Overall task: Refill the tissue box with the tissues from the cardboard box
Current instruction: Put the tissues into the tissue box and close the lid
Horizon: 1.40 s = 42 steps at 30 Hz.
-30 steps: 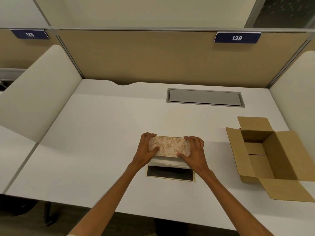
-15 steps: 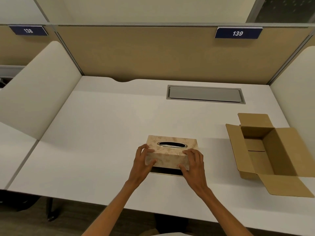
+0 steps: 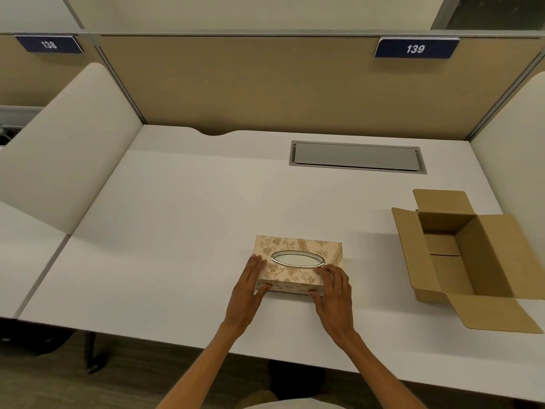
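Hands bracket the near corners of the tissue box (image 3: 298,262). Left hand (image 3: 247,293): fingers extended along the box's left end, thumb pressed against the near face at its lower left corner. Right hand (image 3: 333,293): fingers spread over the near right top corner, thumb against the near face at its lower right corner. Both hands are in contact with the box, holding it between them; whether they bear its weight or only steady it cannot be told. Both forearms are bare and enter from the bottom edge. The tissue box sits upright, near the front edge of the white desk (image 3: 182,219) and slightly right of centre, long side facing the person. Its covering is beige with a leaf pattern, and the top carries an oval opening (image 3: 298,259) with a silver rim; the interior seen through the opening appears pale, and its content cannot be determined. Well apart to the right stands the cardboard box (image 3: 466,258), all four flaps folded outward, with a bare brown interior visible. Farther back, a grey rectangular cover plate (image 3: 356,156) is set flush into the desk surface. A tan partition panel (image 3: 265,84) closes the rear, bearing a blue label "139" (image 3: 415,48) at upper right; a second label "138" (image 3: 48,44) marks the adjacent bay at left. Curved white dividers (image 3: 67,149) flank the desk.
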{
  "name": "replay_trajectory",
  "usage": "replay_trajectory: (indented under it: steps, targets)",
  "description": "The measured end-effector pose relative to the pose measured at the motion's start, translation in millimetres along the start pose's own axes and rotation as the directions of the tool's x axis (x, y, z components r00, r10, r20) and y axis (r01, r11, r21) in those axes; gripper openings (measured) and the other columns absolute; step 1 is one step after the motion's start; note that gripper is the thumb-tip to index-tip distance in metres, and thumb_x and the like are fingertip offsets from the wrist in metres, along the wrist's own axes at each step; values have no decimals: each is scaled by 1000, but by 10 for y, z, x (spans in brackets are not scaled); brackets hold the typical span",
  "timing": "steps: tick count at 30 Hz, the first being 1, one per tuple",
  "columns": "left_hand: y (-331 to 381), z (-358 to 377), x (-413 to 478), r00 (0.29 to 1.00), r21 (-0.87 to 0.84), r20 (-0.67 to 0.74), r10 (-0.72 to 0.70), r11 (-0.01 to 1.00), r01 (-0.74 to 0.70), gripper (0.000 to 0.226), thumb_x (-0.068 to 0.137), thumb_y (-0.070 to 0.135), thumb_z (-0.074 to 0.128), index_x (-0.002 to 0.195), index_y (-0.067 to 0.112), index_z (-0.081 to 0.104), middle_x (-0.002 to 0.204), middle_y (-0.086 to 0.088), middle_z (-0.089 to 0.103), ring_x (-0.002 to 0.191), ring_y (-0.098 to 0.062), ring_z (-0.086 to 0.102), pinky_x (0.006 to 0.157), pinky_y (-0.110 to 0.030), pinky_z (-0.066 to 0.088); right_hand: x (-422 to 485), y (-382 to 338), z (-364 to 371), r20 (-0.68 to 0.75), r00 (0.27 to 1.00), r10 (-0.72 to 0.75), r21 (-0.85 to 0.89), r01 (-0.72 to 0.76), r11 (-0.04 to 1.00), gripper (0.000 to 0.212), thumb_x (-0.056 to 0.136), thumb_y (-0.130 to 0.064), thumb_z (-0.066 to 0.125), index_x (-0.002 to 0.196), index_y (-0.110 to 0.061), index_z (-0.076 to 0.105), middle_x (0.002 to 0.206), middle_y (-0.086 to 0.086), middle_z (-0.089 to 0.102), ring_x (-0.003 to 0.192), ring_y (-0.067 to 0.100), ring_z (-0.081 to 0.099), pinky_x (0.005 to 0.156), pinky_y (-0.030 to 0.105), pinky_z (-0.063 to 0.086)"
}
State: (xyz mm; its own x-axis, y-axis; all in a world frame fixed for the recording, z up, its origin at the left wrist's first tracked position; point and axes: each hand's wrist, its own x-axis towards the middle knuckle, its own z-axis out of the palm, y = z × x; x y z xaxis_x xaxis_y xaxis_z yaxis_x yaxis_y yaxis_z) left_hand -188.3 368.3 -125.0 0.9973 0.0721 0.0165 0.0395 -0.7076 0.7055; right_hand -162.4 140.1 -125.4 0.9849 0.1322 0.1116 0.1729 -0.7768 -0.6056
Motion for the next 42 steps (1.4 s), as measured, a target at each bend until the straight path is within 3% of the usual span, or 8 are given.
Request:
replay_trajectory:
  steps: [4,11,19,23,26,29,34,42]
  targets:
    - [2,40,-18,1000,123,6,26,992,-26,66,93,14,66,152,13,36,163,-1,26,152,-16,22,115,-25,30,-24,-5,11,-11,1000,-10,-26,9,1000,54,78,-8,76,128,-13,56,134,11,52,129,24,38,103,46,48]
    - [11,67,-27,999,190,21,27,981,-31,63,95,14,63,152,9,36,162,-4,26,152,-19,19,110,-31,43,-48,-2,48,-28,999,-15,-50,14,999,52,78,-8,77,127,-10,57,134,14,54,127,25,39,101,49,50]
    - [116,77,-27,1000,246,-20,21,969,-15,76,90,40,68,151,8,37,161,-7,31,151,-21,25,90,-33,59,-50,52,100,-38,999,-26,-14,26,1000,52,80,-11,70,129,-15,52,137,8,48,131,24,39,103,48,48]
    - [96,101,-38,998,301,-12,59,952,-53,82,89,48,64,152,5,34,161,-10,29,151,-24,23,116,-43,42,-79,60,135,-40,999,-17,-30,16,999,60,80,-30,70,134,-20,45,141,4,45,134,23,38,108,46,44]
    - [84,142,-70,998,335,8,65,940,-64,84,93,54,53,155,5,25,164,-9,18,154,-24,15,125,-43,25,-153,70,187,-24,999,-33,-83,30,996,68,84,-42,63,143,-22,36,152,4,38,144,21,29,118,49,29]
    - [95,192,-102,998,381,8,66,922,-64,87,93,61,43,156,6,20,165,-8,12,155,-24,11,127,-43,17,-222,54,219,-1,999,-44,-138,44,990,71,90,-44,54,151,-20,27,160,5,26,150,18,17,122,53,17]
    - [269,245,-35,1000,404,-12,-9,914,13,89,93,64,34,155,1,20,166,-13,11,155,-26,8,127,-42,0,-153,-103,161,-28,1000,10,-146,-14,989,70,95,-51,36,153,-14,23,162,5,23,151,16,16,124,48,0]
    - [369,228,332,999,432,-23,-23,901,31,81,98,60,20,156,3,13,166,-9,3,156,-23,4,127,-39,-4,210,-247,32,14,994,112,-258,-105,960,74,97,-55,10,151,-7,28,160,8,28,149,17,19,122,45,-4]
